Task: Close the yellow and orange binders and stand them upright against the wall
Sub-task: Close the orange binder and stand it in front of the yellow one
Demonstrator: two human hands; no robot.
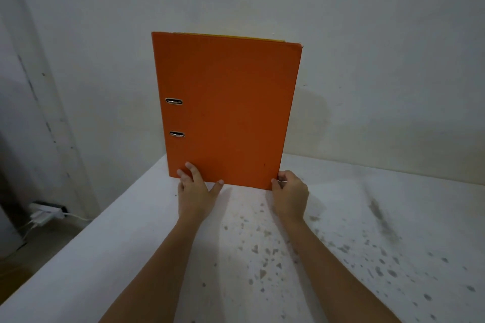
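Head view: the closed orange binder (231, 113) stands upright on the table (105, 244). A sliver of the yellow binder (236, 36) shows behind it, probably against the wall (367, 34). The left hand (195, 193) presses spread fingers on the cover; the right hand (290, 194) pinches the lower corner.

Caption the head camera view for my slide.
Left hand and right hand steady the closed orange binder upright, yellow binder behind.

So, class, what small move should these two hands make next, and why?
Probably ease both hands off slowly. The orange binder stands closed and upright, a yellow binder edge showing behind it at the wall, while the left hand and right hand steady its bottom corners.
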